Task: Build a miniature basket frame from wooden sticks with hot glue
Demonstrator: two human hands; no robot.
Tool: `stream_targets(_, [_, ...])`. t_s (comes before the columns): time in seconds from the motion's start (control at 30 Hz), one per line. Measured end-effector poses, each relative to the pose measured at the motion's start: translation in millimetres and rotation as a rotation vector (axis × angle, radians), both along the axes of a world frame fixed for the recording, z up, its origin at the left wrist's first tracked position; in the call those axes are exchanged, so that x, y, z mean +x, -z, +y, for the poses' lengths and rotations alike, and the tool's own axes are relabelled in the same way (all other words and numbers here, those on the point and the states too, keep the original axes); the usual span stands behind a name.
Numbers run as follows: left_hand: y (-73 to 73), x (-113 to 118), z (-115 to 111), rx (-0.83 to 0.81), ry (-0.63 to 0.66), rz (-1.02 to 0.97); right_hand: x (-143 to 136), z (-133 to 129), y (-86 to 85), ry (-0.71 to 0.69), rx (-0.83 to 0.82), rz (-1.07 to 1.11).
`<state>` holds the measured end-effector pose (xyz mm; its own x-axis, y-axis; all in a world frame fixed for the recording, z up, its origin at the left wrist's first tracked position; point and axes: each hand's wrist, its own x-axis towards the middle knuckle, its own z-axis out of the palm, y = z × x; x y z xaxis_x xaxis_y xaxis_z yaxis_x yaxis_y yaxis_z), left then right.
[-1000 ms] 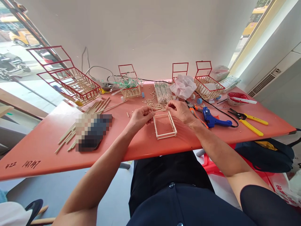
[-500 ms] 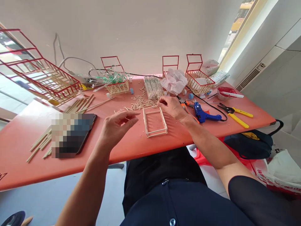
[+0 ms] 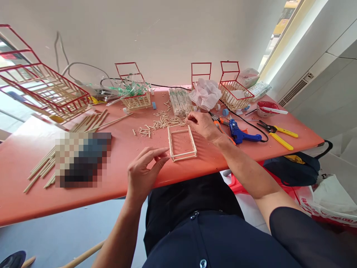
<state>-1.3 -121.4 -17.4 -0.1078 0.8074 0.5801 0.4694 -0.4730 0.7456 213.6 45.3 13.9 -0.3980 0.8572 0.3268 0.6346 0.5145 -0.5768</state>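
A small open wooden stick frame (image 3: 182,153) lies on the table in front of me. At its far right corner, my right hand (image 3: 203,125) pinches a short wooden stick (image 3: 187,117) that stands up from the frame. Close by the frame's near left corner is my left hand (image 3: 146,167), thumb and forefinger apart with nothing between them. Its fingertips are almost at the frame; whether they touch it I cannot tell. Short cut wooden sticks (image 3: 161,122) are scattered just beyond the frame.
Red-rimmed stick baskets (image 3: 237,93) stand along the wall. A blue glue gun (image 3: 241,133), yellow-handled pliers (image 3: 281,137) and a red-stained bowl (image 3: 267,109) lie to the right. Long sticks (image 3: 41,167) and a blurred-out phone (image 3: 86,160) are at left.
My left hand has moved right and nearer to me, down to the near left corner of the frame. The right hand stays at the far corner, still pinching. The view has shifted slightly.
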Motion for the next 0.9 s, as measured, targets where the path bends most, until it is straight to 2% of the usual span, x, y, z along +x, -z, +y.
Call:
stream_targets(0.2, [2.8, -3, -3, -0.069, -0.12, -0.103, 1, -1, -2.3, -0.01, 0.012, -0.022])
stream_targets(0.37, [6.3, -3, 0, -0.131, -0.186, -0.405, 2, -4, -4.8, 0.012, 0.021, -0.049])
stream_targets(0.5, [6.6, -5, 5, -0.081, -0.187, -0.667, 3, -3, -3.6, 0.0, 0.017, -0.017])
stream_targets(0.6, [3.4, -7, 8, -0.092, -0.157, -0.793, 3, -3, -2.0, -0.011, 0.026, -0.015])
stream_targets(0.9, [-3.3, -9, 7, -0.111, -0.145, -0.879, 1, -2, 1.0, 0.008, 0.029, -0.047])
